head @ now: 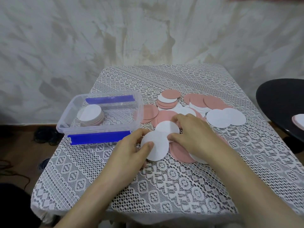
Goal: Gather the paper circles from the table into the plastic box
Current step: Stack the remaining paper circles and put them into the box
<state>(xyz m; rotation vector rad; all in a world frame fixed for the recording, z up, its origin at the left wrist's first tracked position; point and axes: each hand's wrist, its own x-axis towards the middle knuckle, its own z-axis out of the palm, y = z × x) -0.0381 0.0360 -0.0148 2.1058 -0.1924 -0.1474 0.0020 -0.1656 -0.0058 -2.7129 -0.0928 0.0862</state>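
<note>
- paper circles (218,118), pink and white, lie loose and overlapping across the middle and far right of the lace tablecloth (164,186), just right of the plastic box.
- a short pile of circles (167,100) sits at the back of the spread, with a white one tucked under a pink top.
- the plastic box (102,128) stands open at the table's left side, a blue clip (100,139) along its near edge and another on the far edge.
- inside the box, toward its left end, is a neat stack of circles (90,114) with a white face up.
- the left hand (130,150) pinches the near white circle (155,146), thumb on top at its left edge and fingers under it.
- the right hand (194,134) pinches the second white circle (167,127), fingers curled over its far edge and thumb at its near edge; this circle overlaps the near one.
- more pink and white circles lie partly hidden under the right wrist.
- at the right edge of the view a black round surface (283,102) carries 1 more circle (299,120).
</note>
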